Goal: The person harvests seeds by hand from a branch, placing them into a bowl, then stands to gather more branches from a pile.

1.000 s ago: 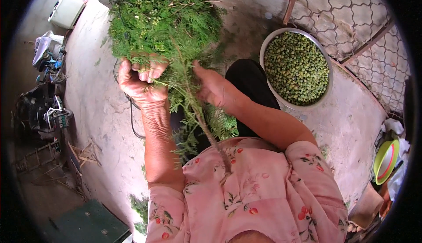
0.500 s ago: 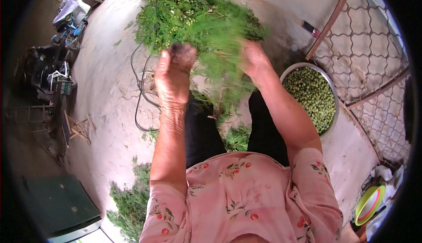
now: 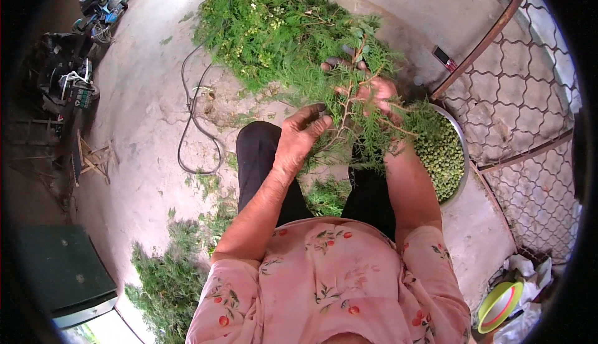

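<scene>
Bare cracked concrete yard floor (image 3: 143,113), wire mesh fence (image 3: 523,113) on your right, black cable (image 3: 187,126) looping across the floor on your left.

Your left hand (image 3: 299,138) is over your knees, fingers together and pinched on the thin woody stem of a feathery green branch sprig (image 3: 349,120). Your right hand (image 3: 370,92) is higher up in the same sprig, fingers curled into the foliage; can't tell how tightly they close, leaves cover them.

Progress, as a judgement: the round metal bowl of small green berries (image 3: 445,154) just right of your right knee is well filled, so a good share is stripped. The big heap of leafy green branches (image 3: 274,26) ahead looks untouched and still carries pale berries. A second pile of green cuttings (image 3: 168,275) sits on the floor at your left.
</scene>
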Motion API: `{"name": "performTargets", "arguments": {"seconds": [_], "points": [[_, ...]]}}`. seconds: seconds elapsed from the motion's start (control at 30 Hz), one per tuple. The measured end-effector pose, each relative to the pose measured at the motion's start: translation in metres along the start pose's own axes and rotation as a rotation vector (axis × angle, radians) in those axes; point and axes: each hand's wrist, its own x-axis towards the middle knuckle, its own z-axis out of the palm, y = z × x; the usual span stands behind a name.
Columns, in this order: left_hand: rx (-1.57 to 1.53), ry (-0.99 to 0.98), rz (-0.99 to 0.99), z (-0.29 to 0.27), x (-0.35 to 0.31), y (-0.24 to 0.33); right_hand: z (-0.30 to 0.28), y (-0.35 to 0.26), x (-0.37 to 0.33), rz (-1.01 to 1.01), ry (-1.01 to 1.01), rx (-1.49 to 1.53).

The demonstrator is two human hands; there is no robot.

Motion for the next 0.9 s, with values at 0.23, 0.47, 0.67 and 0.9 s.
{"name": "performTargets", "arguments": {"seconds": [0.23,0.47,0.67,0.9], "points": [[0.121,0.092,0.115,0.028,0.001,0.038,0.022,-0.001,-0.006,-0.162,-0.163,-0.018],[-0.396,0.113,0.319,0.027,0.015,0.018,0.015,-0.010,-0.031,-0.071,0.238,-0.505],[-0.088,0.159,0.237,0.019,0.015,0.057,0.086,-0.035,-0.033,0.247,0.590,-0.236],[0.444,0.178,0.639,0.007,0.019,0.090,0.034,-0.048,-0.075,-0.003,0.557,-0.535]]}}
